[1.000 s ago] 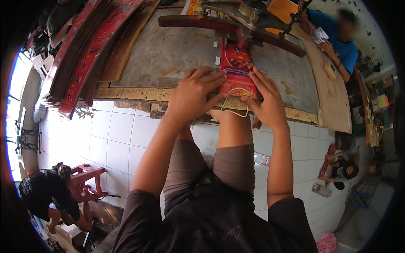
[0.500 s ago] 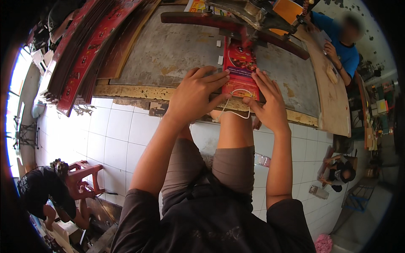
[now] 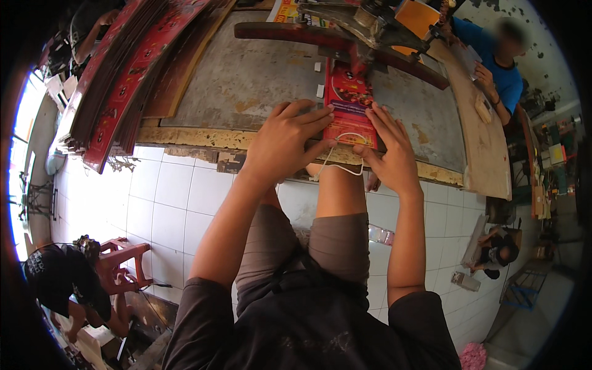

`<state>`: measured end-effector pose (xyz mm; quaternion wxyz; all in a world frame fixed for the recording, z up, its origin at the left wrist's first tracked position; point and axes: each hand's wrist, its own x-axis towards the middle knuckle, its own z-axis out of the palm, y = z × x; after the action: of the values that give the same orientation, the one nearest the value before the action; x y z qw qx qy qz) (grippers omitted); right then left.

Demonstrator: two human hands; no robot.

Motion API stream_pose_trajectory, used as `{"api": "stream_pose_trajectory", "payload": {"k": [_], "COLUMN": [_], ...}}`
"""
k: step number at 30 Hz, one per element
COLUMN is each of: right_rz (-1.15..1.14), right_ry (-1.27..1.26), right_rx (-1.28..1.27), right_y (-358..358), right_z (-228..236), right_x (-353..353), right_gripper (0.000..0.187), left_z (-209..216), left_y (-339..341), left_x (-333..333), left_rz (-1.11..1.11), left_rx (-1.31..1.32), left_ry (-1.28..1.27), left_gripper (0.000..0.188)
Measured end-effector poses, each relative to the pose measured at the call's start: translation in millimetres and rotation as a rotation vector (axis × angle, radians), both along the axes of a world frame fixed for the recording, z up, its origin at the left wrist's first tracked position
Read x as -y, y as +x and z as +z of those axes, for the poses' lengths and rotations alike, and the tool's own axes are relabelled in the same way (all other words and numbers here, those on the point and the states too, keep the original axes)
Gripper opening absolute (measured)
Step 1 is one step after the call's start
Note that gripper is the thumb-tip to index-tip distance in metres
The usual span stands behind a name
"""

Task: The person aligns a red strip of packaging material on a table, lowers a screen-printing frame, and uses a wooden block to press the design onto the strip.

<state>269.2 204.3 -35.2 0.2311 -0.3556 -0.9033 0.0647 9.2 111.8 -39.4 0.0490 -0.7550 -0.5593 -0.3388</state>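
Note:
A flat red printed piece [image 3: 350, 122] with a purple band and pictures on it lies on the grey worktop. A thin white cord [image 3: 338, 169] loops from its near end and hangs over the table's edge. My left hand [image 3: 290, 135] rests against its left side, fingers stretched out and thumb near the cord. Along the right side lies my right hand [image 3: 393, 148], fingers extended and thumb at the near corner. The piece's far end runs beneath a dark metal press [image 3: 364, 49] with a long reddish-brown crossbar [image 3: 277, 31].
Long red printed boards [image 3: 123, 92] are stacked at the worktop's left. Two small white pieces [image 3: 320, 91] lie beside the red piece. A person in blue [image 3: 502, 74] holds paper at the right. A red stool [image 3: 120, 265] stands on the tiled floor, lower left, near another person [image 3: 61, 283].
Both hands keep nearly the same place on the red piece. The cord's loop has shifted slightly. The whole view has moved a little.

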Motion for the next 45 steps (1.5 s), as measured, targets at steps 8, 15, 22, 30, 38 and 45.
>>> {"api": "stream_pose_trajectory", "payload": {"k": [8, 15, 22, 30, 38, 45], "right_rz": [0.001, 0.002, -0.003, -0.006, 0.008, -0.004], "right_ry": [0.018, 0.028, 0.042, 0.043, 0.042, 0.044], "right_rx": [0.001, -0.028, -0.024, -0.013, -0.020, -0.019], "right_y": [1.0, 1.6, 1.5, 2.2, 1.8, 3.0], "right_z": [1.1, -1.2, -4.4, -5.0, -4.5, -5.7], "right_x": [0.7, 0.0, -0.1, -2.3, -1.2, -0.1], "right_gripper": [0.085, 0.087, 0.088, 0.091, 0.092, 0.087], "left_z": [2.7, 3.7, 5.2, 2.9, 2.7, 5.8], "left_y": [1.3, 2.8, 2.8, 2.5, 3.0, 4.1], "left_x": [0.8, 1.5, 1.8, 1.0, 2.1, 3.8], "left_rz": [-0.013, 0.000, 0.007, 0.015, 0.018, 0.008], "left_rx": [0.011, 0.010, -0.004, -0.024, -0.016, -0.005], "left_ry": [-0.009, -0.025, -0.046, -0.039, -0.047, -0.048], "left_gripper": [0.047, 0.049, 0.051, 0.051, 0.052, 0.050]}}
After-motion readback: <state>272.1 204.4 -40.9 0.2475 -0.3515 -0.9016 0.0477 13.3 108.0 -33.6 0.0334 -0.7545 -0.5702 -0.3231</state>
